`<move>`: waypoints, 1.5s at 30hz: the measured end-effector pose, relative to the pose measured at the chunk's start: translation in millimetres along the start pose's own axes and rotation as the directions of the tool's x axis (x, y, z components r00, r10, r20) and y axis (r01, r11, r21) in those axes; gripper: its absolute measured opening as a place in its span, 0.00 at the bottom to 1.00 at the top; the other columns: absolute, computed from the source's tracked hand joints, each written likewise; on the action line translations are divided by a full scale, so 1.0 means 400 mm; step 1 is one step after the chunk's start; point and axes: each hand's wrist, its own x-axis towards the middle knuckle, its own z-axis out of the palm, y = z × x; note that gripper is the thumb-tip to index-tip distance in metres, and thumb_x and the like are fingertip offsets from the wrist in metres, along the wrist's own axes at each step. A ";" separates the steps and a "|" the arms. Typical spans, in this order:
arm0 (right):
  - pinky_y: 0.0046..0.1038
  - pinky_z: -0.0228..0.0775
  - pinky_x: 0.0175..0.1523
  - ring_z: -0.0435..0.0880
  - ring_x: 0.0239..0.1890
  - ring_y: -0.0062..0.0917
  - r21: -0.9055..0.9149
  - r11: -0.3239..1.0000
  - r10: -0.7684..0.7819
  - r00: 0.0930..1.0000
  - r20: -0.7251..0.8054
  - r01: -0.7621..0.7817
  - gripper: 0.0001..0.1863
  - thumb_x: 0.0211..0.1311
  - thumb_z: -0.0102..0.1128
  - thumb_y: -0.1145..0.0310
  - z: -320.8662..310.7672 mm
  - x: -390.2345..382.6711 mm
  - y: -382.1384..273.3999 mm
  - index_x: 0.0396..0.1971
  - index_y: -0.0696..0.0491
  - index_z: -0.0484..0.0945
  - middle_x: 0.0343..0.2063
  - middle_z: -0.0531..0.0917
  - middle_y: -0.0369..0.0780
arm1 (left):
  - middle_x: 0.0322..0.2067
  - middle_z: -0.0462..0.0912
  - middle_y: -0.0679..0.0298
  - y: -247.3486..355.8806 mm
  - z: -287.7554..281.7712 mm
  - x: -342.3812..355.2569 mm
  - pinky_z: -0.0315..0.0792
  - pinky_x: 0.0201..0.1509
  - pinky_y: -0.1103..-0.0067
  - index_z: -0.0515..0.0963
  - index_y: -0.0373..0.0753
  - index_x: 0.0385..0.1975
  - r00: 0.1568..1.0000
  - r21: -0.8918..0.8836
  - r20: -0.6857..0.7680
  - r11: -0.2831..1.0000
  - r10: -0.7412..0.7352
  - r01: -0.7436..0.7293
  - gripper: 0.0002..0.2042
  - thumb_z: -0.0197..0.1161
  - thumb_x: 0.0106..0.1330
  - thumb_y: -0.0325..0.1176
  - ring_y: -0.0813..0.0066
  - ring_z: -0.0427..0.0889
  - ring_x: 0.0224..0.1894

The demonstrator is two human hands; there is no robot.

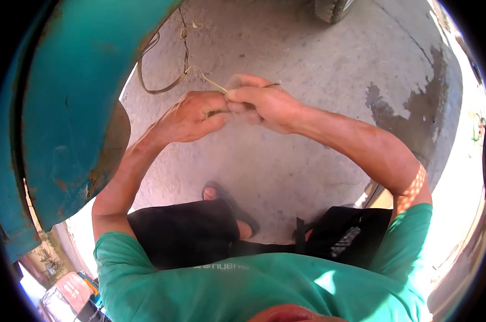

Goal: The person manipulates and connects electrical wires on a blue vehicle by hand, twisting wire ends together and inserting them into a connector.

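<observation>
A thin pale-yellow wire [213, 83] runs from a hanging bundle of wires [185, 45] down to where my hands meet. My right hand [272, 104] is closed, thumb and fingers pinching the wire at its tips. A thin dark end [275, 84] sticks out beyond its index finger; I cannot tell what it belongs to. Against those fingertips, my left hand [194, 115] is closed with curled fingers. Whatever lies between its thumb and fingers is hidden. A thicker brownish cable or sleeve [162, 90] loops down beside the bundle, just beyond my left hand.
A large teal metal panel [82, 118] with rusty edges rises close along my left arm. Below lies a grey concrete floor [307, 59] with a dark wet patch [420, 104] at right. Part of a tyre [331, 9] shows at the far edge. Assorted items [74, 292] sit lower left.
</observation>
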 end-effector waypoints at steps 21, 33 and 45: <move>0.27 0.74 0.30 0.79 0.25 0.23 0.181 0.878 -0.431 0.896 -0.103 0.443 0.09 0.67 0.55 0.68 0.031 -0.030 -0.140 0.39 0.58 0.72 0.28 0.82 0.41 | 0.33 0.77 0.68 0.064 -0.023 0.062 0.68 0.32 0.82 0.76 0.36 0.52 0.945 -0.411 -0.293 0.912 -0.142 0.010 0.15 0.53 0.74 0.38 0.82 0.72 0.29; 0.30 0.71 0.33 0.79 0.28 0.23 -0.398 0.917 -0.091 0.990 -0.104 0.042 0.09 0.55 0.61 0.65 0.020 -0.102 -0.101 0.31 0.55 0.75 0.25 0.80 0.38 | 0.24 0.77 0.65 0.108 0.041 0.035 0.66 0.30 0.79 0.74 0.33 0.28 0.998 -0.109 -0.019 0.992 0.063 -0.064 0.11 0.57 0.67 0.35 0.78 0.74 0.26; 0.22 0.58 0.26 0.67 0.22 0.14 -0.051 0.975 -0.224 0.958 -0.180 0.218 0.08 0.68 0.53 0.65 0.000 -0.162 -0.152 0.36 0.54 0.72 0.20 0.72 0.31 | 0.30 0.80 0.65 0.168 0.029 0.118 0.72 0.38 0.81 0.77 0.33 0.33 0.990 -0.251 -0.138 0.967 0.015 -0.050 0.06 0.60 0.65 0.30 0.80 0.78 0.33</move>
